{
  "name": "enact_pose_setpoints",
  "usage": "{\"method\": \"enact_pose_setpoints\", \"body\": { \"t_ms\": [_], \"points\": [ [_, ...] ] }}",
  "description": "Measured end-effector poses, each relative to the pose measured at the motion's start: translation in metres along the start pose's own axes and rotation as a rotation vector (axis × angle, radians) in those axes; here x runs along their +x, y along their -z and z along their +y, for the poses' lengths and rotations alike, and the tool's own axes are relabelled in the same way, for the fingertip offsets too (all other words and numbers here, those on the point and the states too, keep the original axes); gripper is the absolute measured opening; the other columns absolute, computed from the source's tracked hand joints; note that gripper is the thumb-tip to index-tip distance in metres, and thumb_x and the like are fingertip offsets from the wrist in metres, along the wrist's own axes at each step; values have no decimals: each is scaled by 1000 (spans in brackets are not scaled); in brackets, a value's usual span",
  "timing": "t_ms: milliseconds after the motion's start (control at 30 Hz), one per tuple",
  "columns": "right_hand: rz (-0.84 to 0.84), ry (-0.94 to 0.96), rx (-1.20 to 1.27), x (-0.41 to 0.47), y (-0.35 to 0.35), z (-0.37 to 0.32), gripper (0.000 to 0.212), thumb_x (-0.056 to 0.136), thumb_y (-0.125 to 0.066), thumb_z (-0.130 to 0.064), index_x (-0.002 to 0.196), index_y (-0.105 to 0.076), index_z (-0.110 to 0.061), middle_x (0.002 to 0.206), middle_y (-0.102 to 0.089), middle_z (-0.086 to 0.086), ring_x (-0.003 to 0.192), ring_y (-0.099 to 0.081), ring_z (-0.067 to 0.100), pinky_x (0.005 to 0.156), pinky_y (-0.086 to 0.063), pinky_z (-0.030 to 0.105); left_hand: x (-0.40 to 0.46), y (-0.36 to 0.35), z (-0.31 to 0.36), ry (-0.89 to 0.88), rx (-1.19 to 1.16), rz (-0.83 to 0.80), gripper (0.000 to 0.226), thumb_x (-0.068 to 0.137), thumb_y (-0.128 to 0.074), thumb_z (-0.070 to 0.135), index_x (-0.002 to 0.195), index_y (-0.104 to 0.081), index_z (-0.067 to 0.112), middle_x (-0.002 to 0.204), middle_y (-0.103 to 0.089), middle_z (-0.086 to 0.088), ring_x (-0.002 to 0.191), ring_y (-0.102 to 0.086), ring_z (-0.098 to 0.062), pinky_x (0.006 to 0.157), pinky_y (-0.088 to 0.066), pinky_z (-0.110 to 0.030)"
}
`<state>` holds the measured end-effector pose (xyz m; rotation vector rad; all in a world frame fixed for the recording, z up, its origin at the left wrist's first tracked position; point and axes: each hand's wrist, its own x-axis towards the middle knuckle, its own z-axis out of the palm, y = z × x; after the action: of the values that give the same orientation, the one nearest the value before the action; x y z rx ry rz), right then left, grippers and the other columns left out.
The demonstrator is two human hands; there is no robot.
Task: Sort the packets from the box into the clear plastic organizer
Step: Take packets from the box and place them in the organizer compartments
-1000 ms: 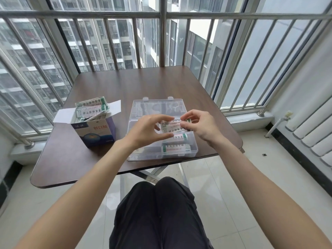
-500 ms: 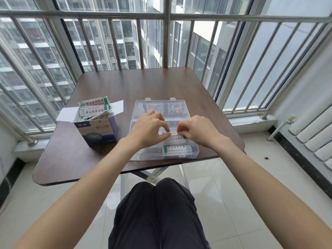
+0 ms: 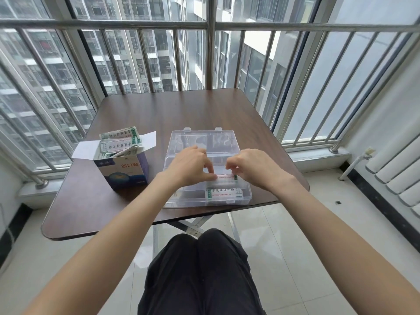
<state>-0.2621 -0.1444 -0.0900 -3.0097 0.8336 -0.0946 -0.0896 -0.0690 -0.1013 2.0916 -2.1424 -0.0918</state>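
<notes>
The clear plastic organizer [image 3: 246, 194] lies open on the brown table [image 3: 159, 114], its lid [image 3: 202, 138] folded back. My left hand [image 3: 189, 165] and my right hand [image 3: 252, 165] are both down inside it, each pinching one end of a white packet [image 3: 225, 177] held flat over a middle compartment. Another packet [image 3: 223, 193] lies in the near right compartment. To the left stands the open blue-and-white box [image 3: 125, 171], with several more packets [image 3: 120, 140] sticking out of its top.
The table's near edge [image 3: 159, 221] runs just below the organizer, above my dark-trousered knees [image 3: 200, 269]. Metal railing bars [image 3: 210, 53] enclose the far and side edges. A white radiator [image 3: 395, 169] stands at the right wall.
Both hands have come down from above the organizer into it, carrying the packet with them. The packet now sits low over a compartment instead of being held up in the air.
</notes>
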Motion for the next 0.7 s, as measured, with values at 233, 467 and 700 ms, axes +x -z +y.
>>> {"method": "enact_pose_setpoints", "body": {
  "t_ms": [233,467,700],
  "points": [
    [-83,-2,-23,2,-2,0,19,91,-60,-32,104,-68,-21,101,-66,-1,105,-51,16,78,-42,29,-4,2,1,41,-17,15,31,86,-57,51,96,-74,27,88,-59,2,82,-49,-13,72,-41,-27],
    [-85,-18,12,2,-1,2,14,89,-61,-28,98,-71,-23,98,-67,-2,96,-57,17,77,-46,31,-1,4,9,96,27,23,30,82,-64,50,88,-74,22,77,-55,6,76,-53,-13,60,-35,-23],
    [181,-20,283,-1,18,0,12,88,-64,-22,95,-73,-19,87,-71,-5,73,-60,10,69,-43,21,-27,19,12,44,-43,283,50,91,-43,56,77,-68,16,77,-55,4,69,-51,-14,56,-35,-26]
  ]
}}
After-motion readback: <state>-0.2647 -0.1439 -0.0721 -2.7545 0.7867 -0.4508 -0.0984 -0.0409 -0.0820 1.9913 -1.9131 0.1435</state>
